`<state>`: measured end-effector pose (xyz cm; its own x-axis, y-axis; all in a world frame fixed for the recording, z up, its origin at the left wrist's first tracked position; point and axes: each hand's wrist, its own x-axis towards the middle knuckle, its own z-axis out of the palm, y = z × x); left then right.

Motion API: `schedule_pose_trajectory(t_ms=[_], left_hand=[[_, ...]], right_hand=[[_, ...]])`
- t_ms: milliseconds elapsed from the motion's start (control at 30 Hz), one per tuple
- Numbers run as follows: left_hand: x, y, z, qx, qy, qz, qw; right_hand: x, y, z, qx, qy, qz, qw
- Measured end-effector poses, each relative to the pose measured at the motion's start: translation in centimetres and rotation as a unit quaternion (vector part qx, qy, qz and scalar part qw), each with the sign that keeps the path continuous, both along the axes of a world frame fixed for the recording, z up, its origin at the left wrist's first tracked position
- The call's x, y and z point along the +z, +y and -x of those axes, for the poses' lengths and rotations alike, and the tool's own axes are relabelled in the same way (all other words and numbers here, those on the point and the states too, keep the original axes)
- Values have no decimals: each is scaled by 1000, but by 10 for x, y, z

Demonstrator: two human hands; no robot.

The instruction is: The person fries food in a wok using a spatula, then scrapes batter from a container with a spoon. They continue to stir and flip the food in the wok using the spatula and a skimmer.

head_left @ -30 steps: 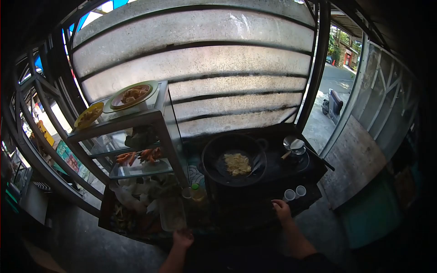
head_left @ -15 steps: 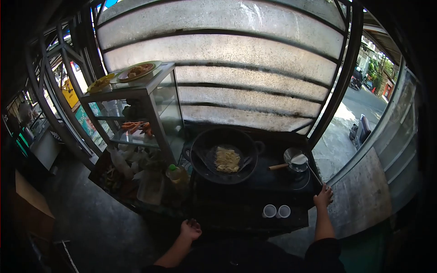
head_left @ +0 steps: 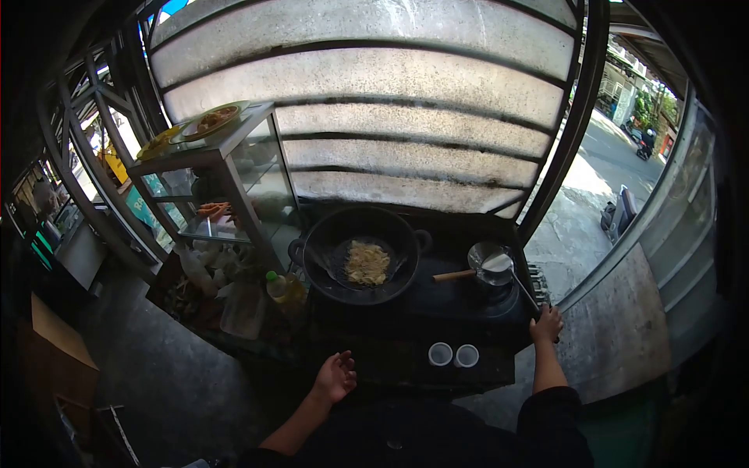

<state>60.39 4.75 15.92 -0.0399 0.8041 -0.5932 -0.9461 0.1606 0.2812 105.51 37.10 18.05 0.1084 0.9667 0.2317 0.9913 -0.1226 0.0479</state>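
Note:
My right hand [head_left: 546, 324] is closed around the end of a long-handled metal spatula [head_left: 524, 290]. Its pale head lies over a small round pan with a wooden handle [head_left: 454, 276], on the right side of the dark counter. My left hand [head_left: 335, 377] hangs in front of the counter's near edge, palm up and fingers apart, holding nothing. Between the hands and farther back, a black wok [head_left: 326, 285] holds a yellow, lumpy piece of food [head_left: 367, 262] frying in oil. Two white cups [head_left: 441, 354] stand side by side near the front edge.
Left of the wok is a glass display case [head_left: 242, 179] with plates of food [head_left: 207, 123] on top. A bottle with a green cap [head_left: 282, 290], a clear plastic tub [head_left: 243, 313] and bags crowd the counter's left part. A slatted wall rises behind; a street lies to the right.
My right hand has closed on the spatula's handle, and its head has shifted. My left hand has risen slightly and its fingers have opened. The view has turned a little right.

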Motion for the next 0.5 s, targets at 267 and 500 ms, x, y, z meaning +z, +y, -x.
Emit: schedule_pose_trajectory(t_ms=[267, 500], left_hand=[[46, 64, -26, -183, 191, -48, 963], [98, 175, -45, -231, 682, -208, 662]], right_hand=[[-18, 31, -18, -46, 23, 93, 994], [-30, 29, -31, -19, 90, 25, 995]])
